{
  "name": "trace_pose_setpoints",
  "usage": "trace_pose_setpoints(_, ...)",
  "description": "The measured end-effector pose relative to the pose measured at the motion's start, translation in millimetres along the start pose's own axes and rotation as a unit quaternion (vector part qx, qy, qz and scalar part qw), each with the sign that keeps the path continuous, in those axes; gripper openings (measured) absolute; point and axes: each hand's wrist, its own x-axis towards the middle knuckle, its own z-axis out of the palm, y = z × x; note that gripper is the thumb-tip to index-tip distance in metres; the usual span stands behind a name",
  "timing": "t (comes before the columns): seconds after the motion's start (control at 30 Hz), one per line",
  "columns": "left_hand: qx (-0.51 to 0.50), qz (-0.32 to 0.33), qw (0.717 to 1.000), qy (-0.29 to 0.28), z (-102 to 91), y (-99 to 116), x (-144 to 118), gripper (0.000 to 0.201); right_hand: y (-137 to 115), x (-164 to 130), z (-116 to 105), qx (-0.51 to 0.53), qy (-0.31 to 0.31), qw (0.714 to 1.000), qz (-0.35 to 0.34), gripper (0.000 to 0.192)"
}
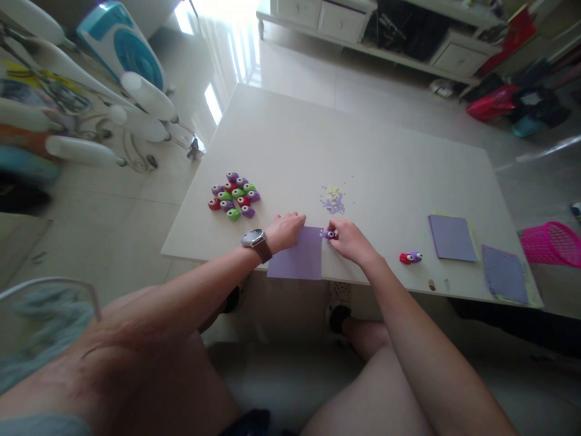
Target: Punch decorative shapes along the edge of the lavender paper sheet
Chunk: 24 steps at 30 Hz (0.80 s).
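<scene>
A purple paper sheet lies at the near edge of the white table. My left hand, with a watch on its wrist, rests flat on the sheet's upper left corner. My right hand grips a small purple punch pressed against the sheet's upper right edge. Just beyond it lies a little heap of purple and yellow paper bits.
A cluster of several small punches in purple, green and red sits at the left. A red and purple punch lies right of my hand. Two purple paper stacks lie further right. A pink basket stands off the table's right end.
</scene>
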Motion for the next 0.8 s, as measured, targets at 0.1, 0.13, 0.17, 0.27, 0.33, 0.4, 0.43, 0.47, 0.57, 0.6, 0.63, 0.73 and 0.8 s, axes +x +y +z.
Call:
trace_pose_setpoints(0.1,-0.001,-0.001,1.000,-0.001,0.4,-0.5,0.5,0.032,-1.3,-0.4,-0.2,0.001,-0.001,1.000,0.002,0.024)
trace_pose_setpoints(0.13,0.000,-0.001,1.000,-0.001,0.5,-0.6,0.5,0.032,-1.6,-0.5,-0.2,0.002,-0.001,1.000,0.002,0.024)
trace_pose_setpoints(0.17,0.000,-0.001,1.000,0.000,0.7,-0.7,0.6,0.032,-1.8,-0.6,-0.4,0.004,0.000,1.000,0.003,0.023)
trace_pose_setpoints(0.27,0.001,-0.002,1.000,0.000,1.1,-0.7,0.4,0.032,-2.5,-0.8,-1.2,0.004,-0.002,1.000,0.002,0.023)
trace_pose_setpoints(0.33,0.002,-0.002,1.000,0.002,1.3,-0.5,0.3,0.031,-3.1,-1.0,-1.9,0.002,-0.006,1.000,0.001,0.023)
trace_pose_setpoints(0.4,0.002,-0.002,1.000,0.004,1.3,-0.4,0.2,0.031,-3.8,-1.1,-2.1,0.001,-0.012,1.000,0.001,0.024)
trace_pose_setpoints(0.43,0.001,-0.002,1.000,0.004,1.2,-0.3,0.2,0.032,-4.2,-1.1,-2.1,0.002,-0.014,1.000,0.001,0.024)
trace_pose_setpoints(0.47,0.000,-0.002,1.000,0.004,1.1,-0.3,0.2,0.032,-4.5,-1.2,-1.9,0.002,-0.015,1.000,0.000,0.024)
trace_pose_setpoints(0.57,-0.002,-0.001,1.000,0.003,0.9,-0.4,0.1,0.031,-4.6,-1.5,-1.2,0.002,-0.011,1.000,-0.003,0.023)
trace_pose_setpoints(0.6,-0.003,0.000,1.000,0.004,0.8,-0.5,0.1,0.031,-4.4,-1.6,-1.0,0.002,-0.009,1.000,-0.003,0.023)
trace_pose_setpoints(0.63,-0.004,0.000,1.000,0.004,0.8,-0.6,0.0,0.032,-4.1,-1.7,-0.8,0.002,-0.008,1.000,-0.003,0.023)
trace_pose_setpoints(0.73,-0.005,0.000,1.000,0.004,0.6,-0.6,-0.1,0.033,-3.2,-1.7,-0.4,0.000,-0.006,1.000,-0.003,0.023)
trace_pose_setpoints(0.8,-0.005,-0.001,1.000,0.003,0.3,-0.3,-0.2,0.034,-3.0,-1.6,-0.3,-0.002,-0.005,1.000,-0.004,0.023)
